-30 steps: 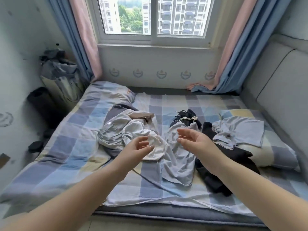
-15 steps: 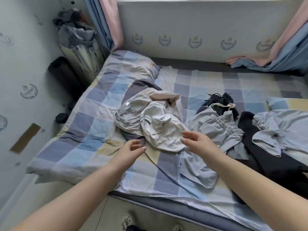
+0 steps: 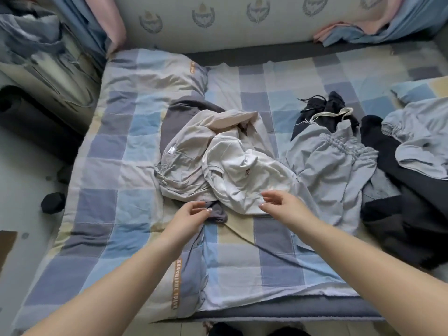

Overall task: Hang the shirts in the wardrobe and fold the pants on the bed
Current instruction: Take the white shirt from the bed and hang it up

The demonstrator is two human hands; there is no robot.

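— Fingers on both sides are loosely spread and holding nothing: the left hand (image 3: pixel 191 214) hovers just below centre over a dark grey scrap of cloth, the right hand (image 3: pixel 281 204) at the lower hem of the white garment (image 3: pixel 240 180).

— Where is the laundry, in the head view?

— All on the bed (image 3: pixel 101 214). The white garment is crumpled at centre frame, lying on a pale grey-beige piece (image 3: pixel 184 161) with a dark grey one (image 3: pixel 179 115) beneath. Right of centre, light blue pants (image 3: pixel 332 163) with a gathered waistband; at the right edge, black clothing (image 3: pixel 400 214) and another light blue piece (image 3: pixel 421 144).

— How would the white one handle?

— My guess: light, limp, thin cotton that slumps and drags its neighbours along. I would pinch it at two points along the hem or the shoulders and lift it clear, shaking it open to tell shirt from pants.

— Any writing?

— Orange lettering runs down a seam of the checked cover (image 3: pixel 175 282) at lower centre, too blurred to read for certain. A small white tag (image 3: pixel 171 150) on the beige piece is unreadable, as is a tiny mark on the white garment.
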